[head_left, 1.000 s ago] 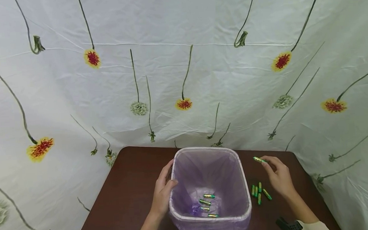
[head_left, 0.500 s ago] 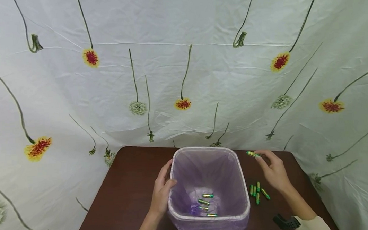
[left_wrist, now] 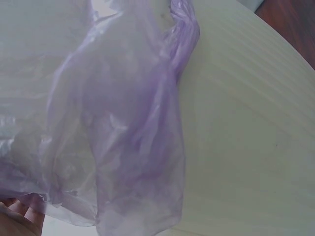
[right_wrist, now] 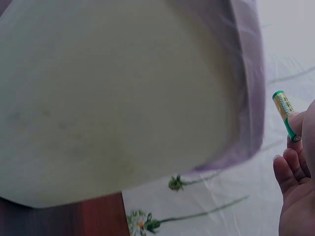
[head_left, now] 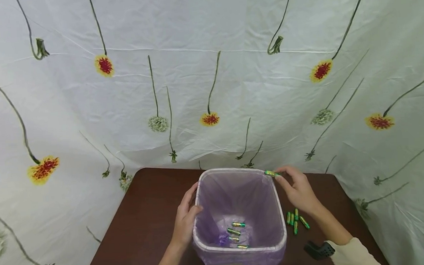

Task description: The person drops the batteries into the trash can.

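A white bin (left_wrist: 241, 132) lined with a thin purple plastic bag (head_left: 248, 198) stands on the table. My left hand (head_left: 183, 226) grips its left rim, thumb on the inside and fingers outside. Between thumb and fingers, my right hand (head_left: 301, 192) pinches a green-and-gold battery (head_left: 270, 173) at the bin's far right corner; the right wrist view shows the same battery (right_wrist: 283, 105) held out past the fingertips. Several like batteries (head_left: 234, 231) lie on the bin's floor. To the right of the bin, a small group of batteries (head_left: 295, 220) lies on the tabletop.
The dark brown table (head_left: 154, 199) has rounded far corners. A white cloth (head_left: 180, 70) printed with flowers hangs behind and around it. A black strap-like piece (head_left: 319, 250) sits at the right wrist, beside a cream sleeve (head_left: 353, 255).
My right hand has carried the battery leftward and slightly up, from above the table to the bin's far right corner. The left hand keeps its grip on the rim.
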`<action>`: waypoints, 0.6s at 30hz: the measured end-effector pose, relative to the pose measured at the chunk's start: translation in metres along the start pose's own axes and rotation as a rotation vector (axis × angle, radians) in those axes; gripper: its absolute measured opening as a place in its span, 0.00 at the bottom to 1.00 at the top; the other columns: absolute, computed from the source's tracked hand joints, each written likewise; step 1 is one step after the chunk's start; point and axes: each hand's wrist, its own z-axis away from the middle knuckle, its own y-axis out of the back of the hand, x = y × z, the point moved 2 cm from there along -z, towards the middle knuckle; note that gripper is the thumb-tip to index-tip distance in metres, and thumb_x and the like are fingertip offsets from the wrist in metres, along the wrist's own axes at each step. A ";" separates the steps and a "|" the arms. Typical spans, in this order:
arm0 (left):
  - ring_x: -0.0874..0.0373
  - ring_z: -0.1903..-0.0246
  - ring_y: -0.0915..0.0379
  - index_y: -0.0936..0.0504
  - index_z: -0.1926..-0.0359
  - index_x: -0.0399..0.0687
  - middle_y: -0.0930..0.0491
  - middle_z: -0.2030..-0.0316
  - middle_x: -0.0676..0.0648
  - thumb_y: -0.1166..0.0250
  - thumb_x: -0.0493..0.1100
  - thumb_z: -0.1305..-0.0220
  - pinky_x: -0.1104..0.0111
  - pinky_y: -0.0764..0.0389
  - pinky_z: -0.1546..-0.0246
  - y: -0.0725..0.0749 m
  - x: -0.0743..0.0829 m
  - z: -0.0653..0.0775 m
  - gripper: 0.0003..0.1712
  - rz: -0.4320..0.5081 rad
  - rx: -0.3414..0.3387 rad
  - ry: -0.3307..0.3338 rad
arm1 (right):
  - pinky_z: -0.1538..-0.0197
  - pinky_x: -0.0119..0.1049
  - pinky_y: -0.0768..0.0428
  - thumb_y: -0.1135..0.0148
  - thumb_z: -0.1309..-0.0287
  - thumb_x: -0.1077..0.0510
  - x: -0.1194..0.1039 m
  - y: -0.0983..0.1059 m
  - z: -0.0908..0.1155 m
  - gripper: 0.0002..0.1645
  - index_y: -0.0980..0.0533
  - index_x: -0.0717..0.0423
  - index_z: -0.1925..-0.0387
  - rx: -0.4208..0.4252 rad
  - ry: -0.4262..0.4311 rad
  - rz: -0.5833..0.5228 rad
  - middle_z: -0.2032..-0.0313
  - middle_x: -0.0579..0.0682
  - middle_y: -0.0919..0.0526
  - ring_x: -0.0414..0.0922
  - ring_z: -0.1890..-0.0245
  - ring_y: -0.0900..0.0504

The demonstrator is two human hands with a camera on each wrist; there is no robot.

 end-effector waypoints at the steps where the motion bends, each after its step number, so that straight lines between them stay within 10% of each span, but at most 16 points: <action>1: 0.48 0.33 0.35 0.35 0.25 0.33 0.35 0.28 0.33 0.47 0.24 0.41 0.74 0.28 0.42 0.000 0.000 0.000 0.39 -0.002 0.000 -0.003 | 0.50 0.38 0.25 0.39 0.32 0.71 -0.002 -0.002 -0.002 0.11 0.19 0.59 0.52 -0.008 0.012 -0.006 0.54 0.52 0.16 0.47 0.52 0.21; 18: 0.42 0.33 0.35 0.36 0.24 0.34 0.36 0.27 0.35 0.47 0.25 0.40 0.72 0.26 0.42 -0.001 0.001 0.000 0.40 0.023 -0.002 0.027 | 0.66 0.37 0.25 0.38 0.31 0.66 -0.025 -0.030 -0.025 0.11 0.18 0.54 0.51 -0.137 0.112 -0.076 0.59 0.44 0.18 0.41 0.66 0.24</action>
